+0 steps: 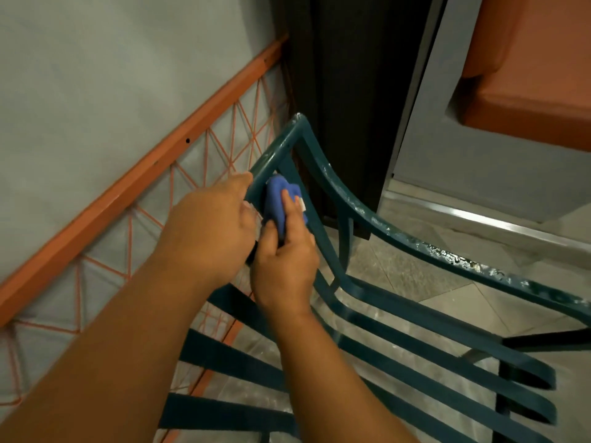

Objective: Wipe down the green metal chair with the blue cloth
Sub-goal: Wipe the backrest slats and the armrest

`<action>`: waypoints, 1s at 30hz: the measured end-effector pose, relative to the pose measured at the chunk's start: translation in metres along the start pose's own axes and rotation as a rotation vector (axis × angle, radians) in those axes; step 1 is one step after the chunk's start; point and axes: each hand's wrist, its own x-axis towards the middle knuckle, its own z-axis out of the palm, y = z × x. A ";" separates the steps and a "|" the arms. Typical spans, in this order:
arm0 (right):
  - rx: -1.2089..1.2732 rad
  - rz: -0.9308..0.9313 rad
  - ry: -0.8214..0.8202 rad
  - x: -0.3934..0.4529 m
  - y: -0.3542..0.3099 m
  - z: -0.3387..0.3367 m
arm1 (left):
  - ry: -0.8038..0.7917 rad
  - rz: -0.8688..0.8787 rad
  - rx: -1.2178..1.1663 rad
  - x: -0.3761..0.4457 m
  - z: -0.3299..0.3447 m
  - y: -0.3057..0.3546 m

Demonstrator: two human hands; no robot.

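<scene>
Bunching under the right hand's fingers (292,207), blue cloth (276,199) presses green chair (412,241).

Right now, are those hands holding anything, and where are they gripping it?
The right hand grips the bunched blue cloth around its lower half, against a bar. The left hand holds the green metal chair by its frame bar near the corner.

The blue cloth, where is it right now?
In the head view, the blue cloth sits near the middle, gripped by the right hand against an upright bar of the green metal chair, with the left hand beside it.
</scene>
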 end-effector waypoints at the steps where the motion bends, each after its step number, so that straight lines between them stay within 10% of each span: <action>1: 0.048 -0.031 -0.001 0.001 -0.008 0.001 | 0.022 0.008 -0.033 0.002 0.000 -0.003; 5: 0.272 -0.050 0.020 0.012 -0.024 -0.006 | 0.041 0.055 -0.136 -0.001 0.011 -0.009; 13: -0.435 -0.579 -0.257 0.058 -0.021 -0.014 | 0.169 -0.170 -0.615 0.008 0.007 -0.015; 30: -0.716 -0.761 -0.584 0.078 -0.062 -0.023 | 0.214 -0.130 -0.821 0.005 0.005 -0.016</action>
